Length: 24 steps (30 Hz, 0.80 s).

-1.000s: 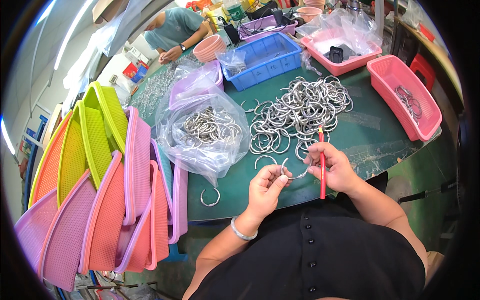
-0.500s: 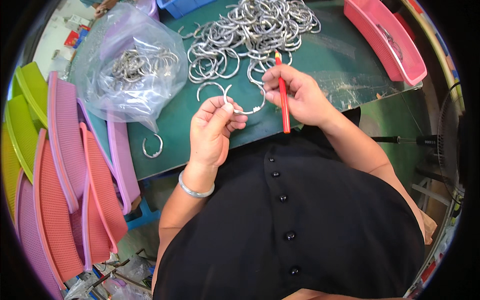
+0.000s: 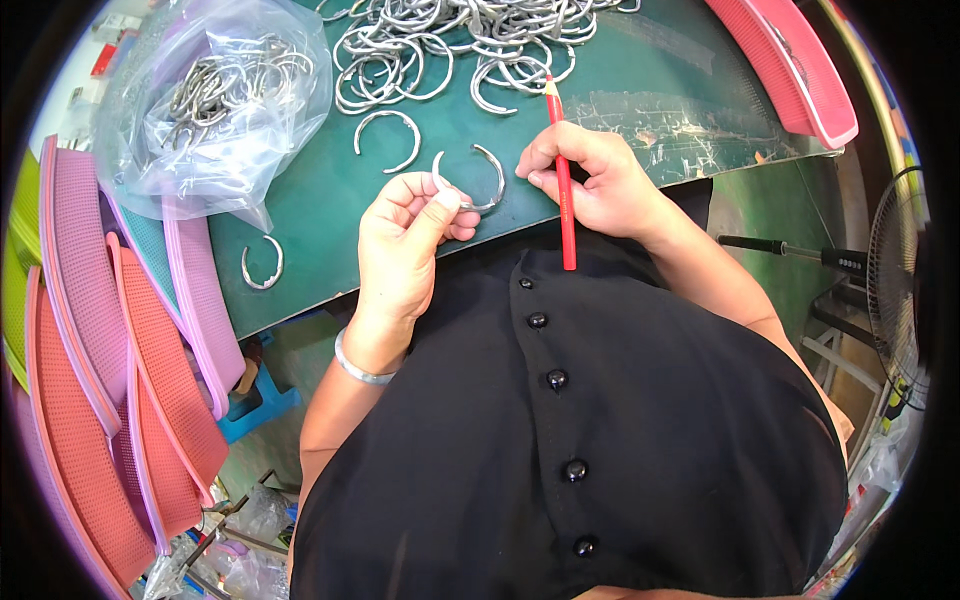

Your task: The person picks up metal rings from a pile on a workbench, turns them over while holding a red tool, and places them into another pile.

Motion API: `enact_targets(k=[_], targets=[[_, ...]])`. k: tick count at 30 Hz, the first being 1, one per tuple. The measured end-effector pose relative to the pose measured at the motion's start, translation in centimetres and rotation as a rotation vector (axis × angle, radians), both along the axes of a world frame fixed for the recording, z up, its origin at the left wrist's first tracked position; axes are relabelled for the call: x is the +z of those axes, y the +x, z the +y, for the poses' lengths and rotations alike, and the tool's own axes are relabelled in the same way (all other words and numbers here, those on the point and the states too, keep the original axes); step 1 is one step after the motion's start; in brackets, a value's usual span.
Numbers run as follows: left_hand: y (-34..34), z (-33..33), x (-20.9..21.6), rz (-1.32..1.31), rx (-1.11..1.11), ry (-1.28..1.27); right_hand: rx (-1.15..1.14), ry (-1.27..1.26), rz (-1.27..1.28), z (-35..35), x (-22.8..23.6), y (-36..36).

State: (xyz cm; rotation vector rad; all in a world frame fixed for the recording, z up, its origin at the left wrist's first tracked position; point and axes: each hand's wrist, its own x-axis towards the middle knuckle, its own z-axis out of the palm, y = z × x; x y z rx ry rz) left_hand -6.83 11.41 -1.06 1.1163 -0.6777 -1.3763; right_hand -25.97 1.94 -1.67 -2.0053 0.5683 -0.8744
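Observation:
My left hand (image 3: 408, 230) pinches an open silver bangle (image 3: 497, 178) between thumb and fingers, its gap facing up and away from me. In my right hand (image 3: 592, 180) a red pencil (image 3: 566, 205) stands nearly upright, its pale tip pointing to the far side. The right fingertips are closed and lie just right of the held bangle, apart from it. Beyond the left hand one loose bangle (image 3: 413, 128) rests on the green table. A heap of silver bangles (image 3: 500, 30) spreads over the far side of the table.
A clear plastic bag (image 3: 290, 130) with bangles inside sits at the far left, a single bangle (image 3: 262, 285) nearer me. Stacked pink baskets (image 3: 85, 420) crowd the left side. At the far right is a pink basket (image 3: 790, 75); a fan (image 3: 895, 270) stands beyond the table edge (image 3: 740, 168).
The right hand has come off the bangle, leaving a gap. The left hand has turned the bangle a little. The whole view has shifted, so the far heap sits higher.

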Motion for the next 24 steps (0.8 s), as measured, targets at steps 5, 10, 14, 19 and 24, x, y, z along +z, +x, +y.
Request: enact_targets(k=[5, 10, 14, 19, 24], targets=[[-0.3, 0.3, 0.1, -0.037, -0.020, -0.024, -0.016, 0.026, 0.070, 0.2, 0.0, 0.0], [-0.8, 0.8, -0.3, -0.121, -0.066, -0.112, -0.053, -0.052, 0.112, 0.4, 0.0, 0.5], [-1.0, 1.2, -0.7, -0.167, -0.092, -0.181, -0.063, -0.136, 0.130, 0.3, -0.1, 0.9], [-1.1, 1.2, -0.8, -0.230, -0.130, -0.229, -0.072, -0.201, 0.160, 0.4, 0.0, 1.2], [-0.9, 1.1, -0.8, -0.272, -0.159, -0.257, -0.086, -0.239, 0.201, 0.5, 0.0, 1.5]])
